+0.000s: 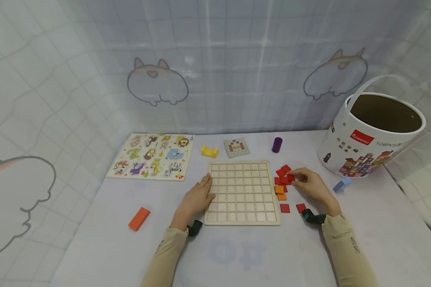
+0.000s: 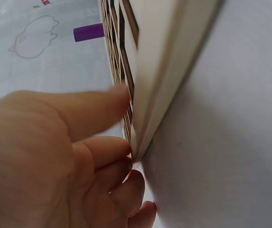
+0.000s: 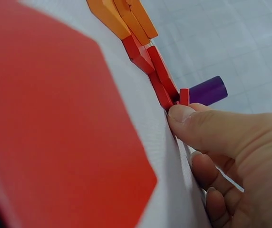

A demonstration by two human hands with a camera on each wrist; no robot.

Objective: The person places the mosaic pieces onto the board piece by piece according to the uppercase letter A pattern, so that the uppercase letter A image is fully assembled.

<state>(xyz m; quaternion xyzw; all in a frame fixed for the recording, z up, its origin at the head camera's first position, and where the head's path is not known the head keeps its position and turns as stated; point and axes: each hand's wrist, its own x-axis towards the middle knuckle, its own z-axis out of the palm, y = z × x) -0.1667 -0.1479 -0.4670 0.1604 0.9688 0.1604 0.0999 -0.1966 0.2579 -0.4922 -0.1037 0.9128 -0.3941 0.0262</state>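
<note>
In the head view we see the right hand (image 1: pixel 313 187) pinching a red tile (image 1: pixel 291 177) right of the grid board (image 1: pixel 240 198), where brushing crowded neighbouring tiles (image 1: pixel 281 172) might scatter them; at left wrist, the left hand (image 2: pixel 64 156), loosely spread, touching the board's left edge; at right wrist, the tile, thin and plain red.

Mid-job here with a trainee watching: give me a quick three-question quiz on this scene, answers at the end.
1. What is at the fingertips of the right hand? A, the animal puzzle; B, a red tile; C, the yellow piece.
2. True or false: the left hand is at the left edge of the grid board.
3. Fill in: beyond the board, the purple cylinder sits between the patterned card and the white ____.

Key: 1 B; 2 true; 3 bucket.
</note>
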